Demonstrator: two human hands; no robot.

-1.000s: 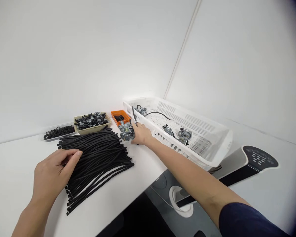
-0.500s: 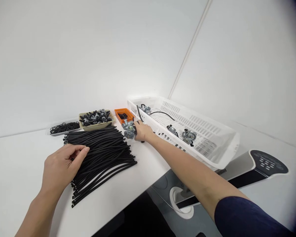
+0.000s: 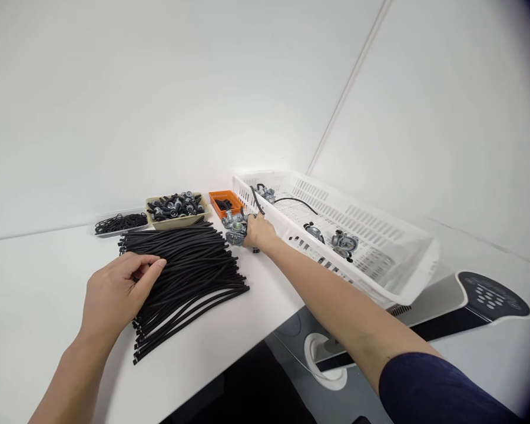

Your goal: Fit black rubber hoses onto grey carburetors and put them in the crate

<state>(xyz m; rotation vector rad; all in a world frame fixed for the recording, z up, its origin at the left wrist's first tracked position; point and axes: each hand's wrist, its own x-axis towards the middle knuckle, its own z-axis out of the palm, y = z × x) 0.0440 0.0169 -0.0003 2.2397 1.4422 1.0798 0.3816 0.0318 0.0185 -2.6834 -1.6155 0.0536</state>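
My right hand (image 3: 259,231) is closed around a silvery metal part (image 3: 235,228) with a black hose, beside the near left end of the white basket (image 3: 366,277). Fingers and thumb of my left hand (image 3: 119,288) are pinched together over the left side of a pile of black tubes (image 3: 194,259); whatever lies between its fingertips, if anything, is too small to make out. The tubes lie side by side on the white table (image 3: 39,294). Inside the basket are several similar metal parts (image 3: 345,241), one with a long black hose.
Behind the tubes stand a clear tray (image 3: 120,224) of black rings, a beige tray (image 3: 176,222) of black and silver pieces, and an orange basket (image 3: 225,195) of small black pieces. A white appliance with a dark panel (image 3: 492,297) stands beyond the table's right edge.
The whole view has shifted slightly, with the table's things now a little further right and higher. Both hands keep nearly the same pose, and the metal part remains in my right hand.
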